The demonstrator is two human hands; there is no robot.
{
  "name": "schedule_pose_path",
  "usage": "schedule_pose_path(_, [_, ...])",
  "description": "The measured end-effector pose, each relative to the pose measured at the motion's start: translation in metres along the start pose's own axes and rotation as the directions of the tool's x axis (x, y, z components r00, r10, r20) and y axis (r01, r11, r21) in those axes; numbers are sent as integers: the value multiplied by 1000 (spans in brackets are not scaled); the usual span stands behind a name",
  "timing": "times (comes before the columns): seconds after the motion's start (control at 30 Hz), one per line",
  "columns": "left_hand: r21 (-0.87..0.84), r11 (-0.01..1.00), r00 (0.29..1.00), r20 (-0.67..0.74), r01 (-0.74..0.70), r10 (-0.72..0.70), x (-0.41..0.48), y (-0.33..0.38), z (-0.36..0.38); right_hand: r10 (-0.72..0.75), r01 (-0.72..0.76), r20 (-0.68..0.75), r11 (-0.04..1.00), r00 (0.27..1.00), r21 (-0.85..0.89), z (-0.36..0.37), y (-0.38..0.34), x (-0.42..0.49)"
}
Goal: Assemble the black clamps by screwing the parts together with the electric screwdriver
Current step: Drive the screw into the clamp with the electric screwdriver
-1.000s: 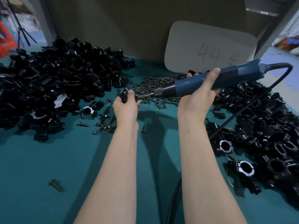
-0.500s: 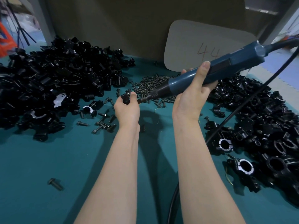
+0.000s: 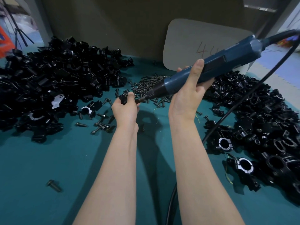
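My left hand (image 3: pixel 125 109) grips a small black clamp (image 3: pixel 124 96) above the teal table, mostly hidden by the fingers. My right hand (image 3: pixel 188 96) holds the blue electric screwdriver (image 3: pixel 211 65), thumb stretched along its body. The tool slants down to the left and its bit tip (image 3: pixel 140 100) meets the clamp at my left fingers. A pile of dark screws (image 3: pixel 151 86) lies just behind the hands.
A big heap of black clamp parts (image 3: pixel 53 82) fills the left side; another heap of clamps (image 3: pixel 263 127) fills the right. Loose screws (image 3: pixel 100 124) lie scattered left of my left wrist, one (image 3: pixel 54 185) near the front. The screwdriver cable (image 3: pixel 240 101) crosses the right heap. A grey board (image 3: pixel 191 44) leans at the back.
The screwdriver's rear end has risen, so the tool now slants steeply down to the left instead of lying nearly level. Both hands stay at the same spot with the bit at the clamp.
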State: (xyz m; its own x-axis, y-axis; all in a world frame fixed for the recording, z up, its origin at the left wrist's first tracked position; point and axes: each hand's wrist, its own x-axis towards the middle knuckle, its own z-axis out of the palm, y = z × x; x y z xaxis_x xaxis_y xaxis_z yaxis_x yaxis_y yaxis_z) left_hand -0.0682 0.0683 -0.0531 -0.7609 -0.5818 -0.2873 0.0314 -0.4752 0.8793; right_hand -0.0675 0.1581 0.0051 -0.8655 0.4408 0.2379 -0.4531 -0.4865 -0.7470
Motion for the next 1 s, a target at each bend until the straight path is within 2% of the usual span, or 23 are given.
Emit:
schedule_pose_path(0.27, [-6, 1000, 1000, -17, 5, -5, 1, -2, 0, -30, 29, 5, 999, 1000, 40, 1, 1, -3])
schedule_pose_path(0.53, [31, 999, 999, 39, -16, 15, 2, 1, -4, -19, 9, 143, 997, 990, 75, -1, -5, -3])
schedule_pose_path(0.57, [73, 997, 997, 71, -20, 14, 4, 3, -7, -5, -8, 159, 996, 987, 84, -3, -7, -1])
schedule_pose_path(0.63, [280, 958, 991, 135, -61, 24, 8, 4, -12, 38, -60, 192, 992, 981, 112, -6, -12, 3])
schedule_pose_path(0.7, [515, 847, 981, 187, -135, 43, 10, 6, -14, 83, -118, 211, 980, 974, 160, -8, -20, 7])
schedule_pose_path(0.77, [645, 746, 974, 226, -164, 19, 11, 10, -13, 132, -172, 221, 970, 966, 171, -10, -25, 8])
schedule_pose_path(0.87, [705, 691, 966, 254, -159, -37, 8, 12, -9, 201, -256, 268, 948, 942, 188, -15, -25, 10])
schedule_pose_path(0.93, [713, 678, 971, 239, -182, 9, 8, 12, -11, 263, -297, 216, 944, 940, 141, -18, -27, 14])
schedule_pose_path(1.0, [663, 724, 972, 230, -193, 49, 9, 13, -15, 317, -320, 125, 947, 940, 4, -22, -31, 21])
